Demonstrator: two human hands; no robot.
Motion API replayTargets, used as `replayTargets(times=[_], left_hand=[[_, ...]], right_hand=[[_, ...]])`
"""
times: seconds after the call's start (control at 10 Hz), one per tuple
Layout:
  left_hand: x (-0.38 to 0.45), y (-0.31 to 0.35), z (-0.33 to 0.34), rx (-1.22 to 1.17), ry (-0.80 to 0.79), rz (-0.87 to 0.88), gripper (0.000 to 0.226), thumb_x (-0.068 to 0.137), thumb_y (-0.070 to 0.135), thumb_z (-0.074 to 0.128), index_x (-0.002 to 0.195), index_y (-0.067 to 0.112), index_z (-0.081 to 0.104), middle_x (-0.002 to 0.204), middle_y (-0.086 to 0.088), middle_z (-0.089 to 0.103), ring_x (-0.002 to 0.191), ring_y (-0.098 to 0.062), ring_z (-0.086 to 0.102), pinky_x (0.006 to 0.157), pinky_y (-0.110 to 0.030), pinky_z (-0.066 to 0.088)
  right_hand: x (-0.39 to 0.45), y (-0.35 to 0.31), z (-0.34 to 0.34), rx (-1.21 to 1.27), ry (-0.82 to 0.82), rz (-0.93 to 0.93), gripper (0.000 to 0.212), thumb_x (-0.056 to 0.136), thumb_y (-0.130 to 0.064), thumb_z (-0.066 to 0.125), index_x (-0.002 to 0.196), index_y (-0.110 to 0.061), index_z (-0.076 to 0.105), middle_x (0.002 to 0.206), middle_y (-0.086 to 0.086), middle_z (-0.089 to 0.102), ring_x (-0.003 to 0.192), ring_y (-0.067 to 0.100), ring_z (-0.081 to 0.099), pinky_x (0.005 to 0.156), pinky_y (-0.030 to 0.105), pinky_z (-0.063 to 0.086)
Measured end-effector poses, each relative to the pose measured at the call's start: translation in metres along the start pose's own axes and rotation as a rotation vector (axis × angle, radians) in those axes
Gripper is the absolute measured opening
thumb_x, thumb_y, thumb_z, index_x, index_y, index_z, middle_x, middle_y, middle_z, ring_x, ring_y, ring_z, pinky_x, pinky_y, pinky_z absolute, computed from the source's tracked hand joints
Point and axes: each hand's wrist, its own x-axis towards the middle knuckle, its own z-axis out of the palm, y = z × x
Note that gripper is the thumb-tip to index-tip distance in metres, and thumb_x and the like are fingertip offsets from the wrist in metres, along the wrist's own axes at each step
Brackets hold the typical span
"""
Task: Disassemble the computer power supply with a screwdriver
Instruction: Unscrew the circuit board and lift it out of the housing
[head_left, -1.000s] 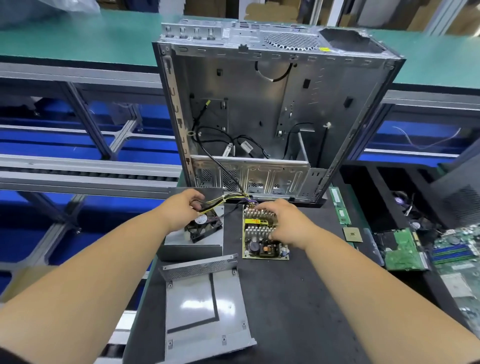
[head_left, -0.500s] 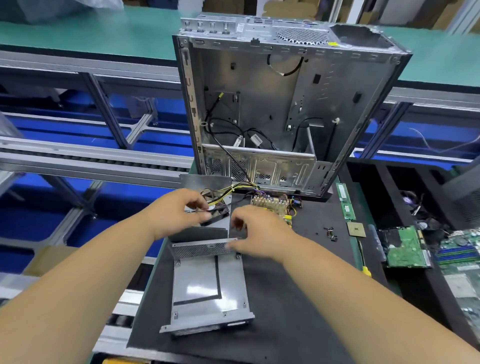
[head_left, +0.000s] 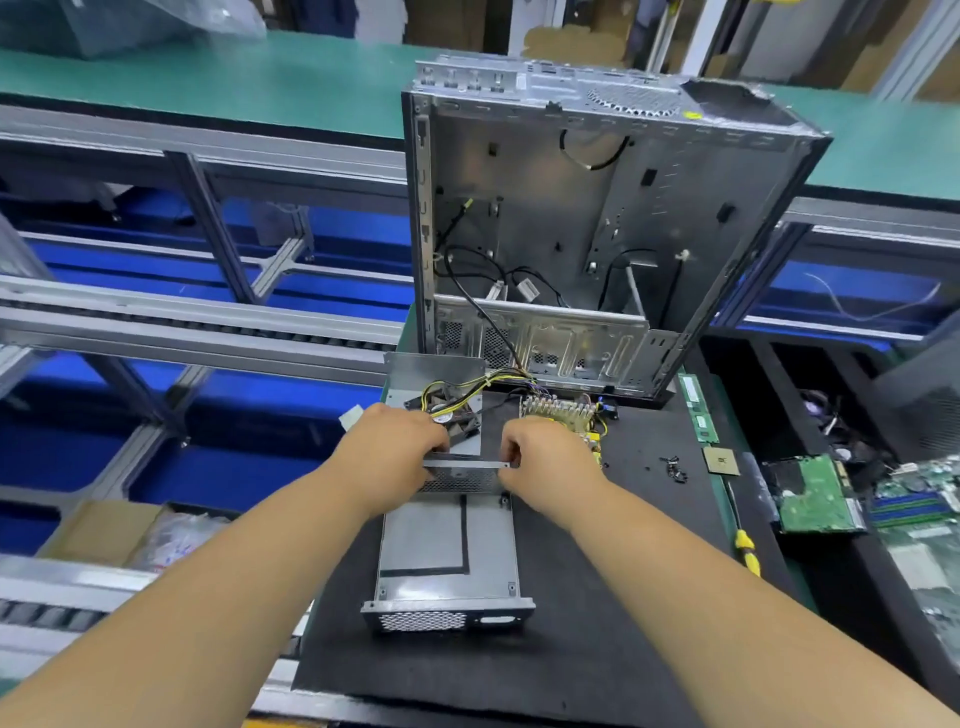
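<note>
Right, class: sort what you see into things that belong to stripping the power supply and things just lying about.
Job in hand:
power supply casing
circuit board
fan
screwdriver
loose screws

Lying about:
computer case
RAM stick
processor chip
hard drive

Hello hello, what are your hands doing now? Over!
Left hand, right hand: each has a grip on the casing tray's far edge. Circuit board already out. Nothing in the way.

Grey metal power supply housing (head_left: 447, 545) lies flat on the mat, open; circuit board (head_left: 563, 415) beside it; screwdriver (head_left: 744, 540) well right.
</note>
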Motion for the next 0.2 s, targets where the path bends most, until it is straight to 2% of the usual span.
replayTargets(times=[0.2], left_hand=[[0.0035, -0.0019, 0.0062, 0.005, -0.001, -0.03, 0.027, 0.089, 0.028, 0.062, 0.115, 0.033, 0.061, 0.116, 0.009, 0.061, 0.107, -0.018, 0.057, 0.093, -0.032, 0.035]], right_hand=[[-0.003, -0.0065, 0.0029, -0.002, 0.035, 0.082, 0.009, 0.08, -0.014, 0.066, 0.084, -0.02, 0.06, 0.089, -0.003, 0.057, 0.08, 0.021, 0.056, 0.062, 0.03, 0.044]])
